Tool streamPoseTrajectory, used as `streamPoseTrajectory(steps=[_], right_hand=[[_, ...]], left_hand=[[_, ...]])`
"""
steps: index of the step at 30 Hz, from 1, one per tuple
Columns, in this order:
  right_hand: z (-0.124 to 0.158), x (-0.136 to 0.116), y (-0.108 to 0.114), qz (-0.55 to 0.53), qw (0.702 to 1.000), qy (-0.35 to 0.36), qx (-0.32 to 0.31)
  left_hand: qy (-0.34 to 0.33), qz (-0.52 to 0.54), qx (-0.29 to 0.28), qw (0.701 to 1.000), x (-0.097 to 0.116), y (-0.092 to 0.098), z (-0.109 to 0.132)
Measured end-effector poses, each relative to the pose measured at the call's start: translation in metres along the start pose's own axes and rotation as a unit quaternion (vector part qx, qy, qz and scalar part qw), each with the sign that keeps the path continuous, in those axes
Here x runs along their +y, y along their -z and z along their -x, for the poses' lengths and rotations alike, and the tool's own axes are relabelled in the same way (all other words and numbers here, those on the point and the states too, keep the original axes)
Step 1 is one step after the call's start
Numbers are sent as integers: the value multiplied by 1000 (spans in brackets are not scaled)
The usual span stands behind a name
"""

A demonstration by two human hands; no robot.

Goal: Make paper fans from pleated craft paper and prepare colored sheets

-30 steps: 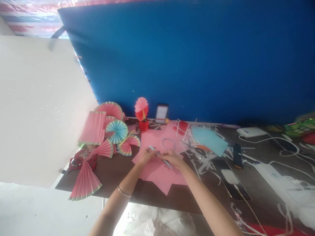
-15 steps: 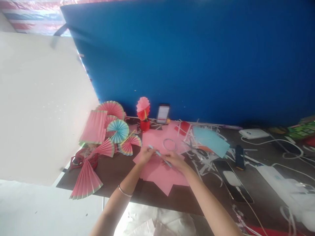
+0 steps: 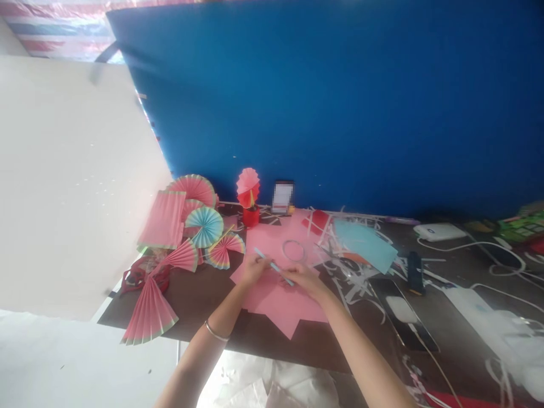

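Between my two hands is a narrow light-blue paper strip (image 3: 275,266), slanting down from left to right. My left hand (image 3: 255,268) pinches it near its upper left end. Near the lower right end, the fingers of my right hand (image 3: 301,279) close on it. Both hands are above overlapping pink paper sheets (image 3: 284,317) spread on the dark table. A thin grey ring (image 3: 293,250) lies on the pink paper just beyond my hands. Whether the strip is folded or rolled is too small to tell.
Pleated paper fans (image 3: 149,314) crowd the left side. A red pot with a paper flower (image 3: 248,187) stands at the back. Rightward are light-blue paper (image 3: 365,243), white paper scraps, scissors (image 3: 351,263), a phone (image 3: 403,314), a power strip (image 3: 471,311) and cables.
The blue strip has shifted slightly up and left between my fingers. Both hands keep their grip at nearly the same place.
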State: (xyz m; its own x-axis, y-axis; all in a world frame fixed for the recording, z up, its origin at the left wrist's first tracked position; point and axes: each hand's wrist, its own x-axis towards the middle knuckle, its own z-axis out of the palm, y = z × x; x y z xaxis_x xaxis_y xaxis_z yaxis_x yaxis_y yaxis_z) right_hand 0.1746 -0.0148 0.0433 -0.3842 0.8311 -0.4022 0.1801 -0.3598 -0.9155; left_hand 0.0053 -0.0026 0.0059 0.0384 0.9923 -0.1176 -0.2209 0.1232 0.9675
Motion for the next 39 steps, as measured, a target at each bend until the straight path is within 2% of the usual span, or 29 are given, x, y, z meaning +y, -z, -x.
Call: streamPoseTrajectory(steps=[8,12,16,19,25,29,32,35,39], right_hand=[[-4,4,-1,54,998,-4,44],[-1,1,-4,36,999,2,29],[2,2,-2,-6,1000,-17,9],[2,6,0,3,1000,-12,2],[-1,10,-5,66,997,28,37],[2,8,-9,47,998,37,19],[4,6,-11,36,998,46,20],[6,5,-12,75,994,67,50],[9,5,-15,127,984,76,96]], left_hand=[[-16,0,22,1000,4,-4,6],[-13,-45,31,998,3,-7,9],[-22,-30,37,999,-3,-6,5],[-20,-12,47,999,-4,-4,3],[17,82,43,996,-8,1,-2],[41,190,58,979,-10,4,-8],[43,227,52,972,-9,4,-10],[52,235,37,970,-8,4,-10],[34,274,66,959,-7,5,-12]])
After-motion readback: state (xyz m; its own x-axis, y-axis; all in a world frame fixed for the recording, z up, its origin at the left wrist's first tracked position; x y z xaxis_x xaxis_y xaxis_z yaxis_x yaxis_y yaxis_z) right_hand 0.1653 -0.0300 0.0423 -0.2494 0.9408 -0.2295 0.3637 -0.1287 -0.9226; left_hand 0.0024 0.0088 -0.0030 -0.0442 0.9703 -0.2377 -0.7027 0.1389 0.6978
